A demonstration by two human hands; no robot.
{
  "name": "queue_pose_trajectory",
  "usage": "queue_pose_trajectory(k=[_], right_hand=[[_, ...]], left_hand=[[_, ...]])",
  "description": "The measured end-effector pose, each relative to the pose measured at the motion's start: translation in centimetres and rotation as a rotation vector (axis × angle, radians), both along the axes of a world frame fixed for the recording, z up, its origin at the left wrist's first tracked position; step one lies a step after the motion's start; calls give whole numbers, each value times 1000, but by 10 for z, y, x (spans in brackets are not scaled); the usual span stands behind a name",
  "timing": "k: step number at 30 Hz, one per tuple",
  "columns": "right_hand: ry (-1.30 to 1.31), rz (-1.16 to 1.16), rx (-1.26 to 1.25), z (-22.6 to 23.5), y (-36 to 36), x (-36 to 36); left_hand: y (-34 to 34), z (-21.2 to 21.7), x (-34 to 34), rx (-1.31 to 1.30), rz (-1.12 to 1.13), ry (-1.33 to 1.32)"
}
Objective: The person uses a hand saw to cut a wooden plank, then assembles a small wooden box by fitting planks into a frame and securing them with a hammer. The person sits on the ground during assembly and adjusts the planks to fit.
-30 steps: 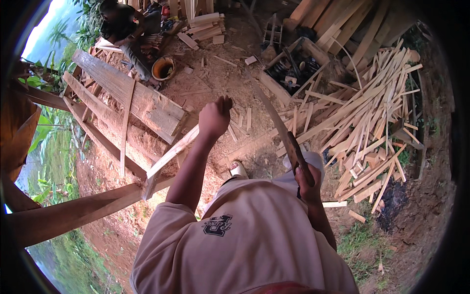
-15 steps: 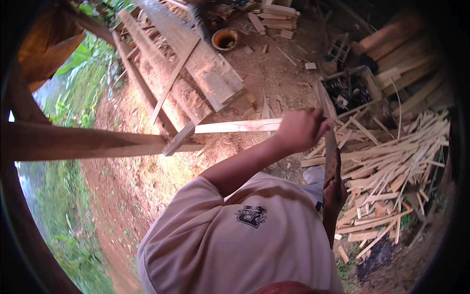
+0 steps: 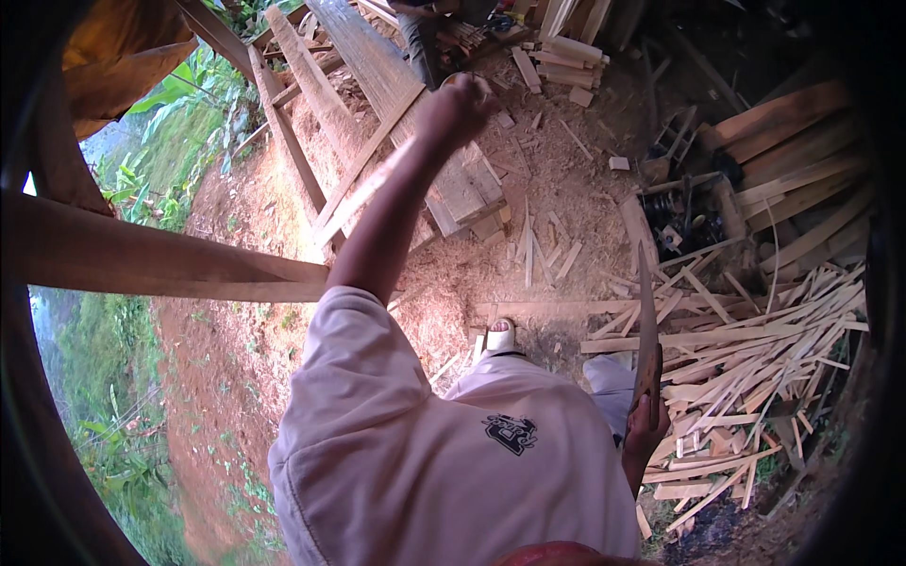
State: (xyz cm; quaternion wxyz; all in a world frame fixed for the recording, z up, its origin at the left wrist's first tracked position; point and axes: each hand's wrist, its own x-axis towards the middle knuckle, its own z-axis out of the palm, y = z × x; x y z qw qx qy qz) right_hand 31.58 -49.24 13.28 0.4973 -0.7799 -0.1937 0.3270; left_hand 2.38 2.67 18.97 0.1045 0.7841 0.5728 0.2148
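My left hand (image 3: 455, 106) is stretched out ahead at arm's length and shut on a thin pale wooden strip (image 3: 363, 193). The strip runs back from the hand toward the lower left and looks blurred. My right hand (image 3: 645, 426) hangs low by my right hip, closed around the handle of a long dark blade (image 3: 647, 311) that points upward. Below me are my pale shirt and my foot in a white sandal (image 3: 499, 337) on bare earth.
A big heap of split wooden strips (image 3: 755, 358) lies at the right, with thicker boards (image 3: 783, 123) behind it. Long planks (image 3: 377, 85) lie ahead on the ground. Another person (image 3: 429, 28) crouches at the top. A thick beam (image 3: 142, 257) crosses at the left, over green plants.
My left hand has swung the strip up and to the left, farther from my body. My right hand with the blade has dropped lower at my side. The view has turned.
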Motion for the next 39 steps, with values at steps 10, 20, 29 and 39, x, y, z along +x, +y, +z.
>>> queue_pose_trajectory(k=[10,20,29,39], right_hand=[[-50,-84,-180,10,-19,-18],[-65,-24,-184,7,-12,-17],[-61,11,-128,-25,-1,0],[-75,144,-68,-31,22,0]], left_hand=[[129,-106,-79,-18,98,75],[96,-146,-236,-245,280,-89],[-40,-167,-317,-665,485,351],[-87,-172,-281,-363,601,273]])
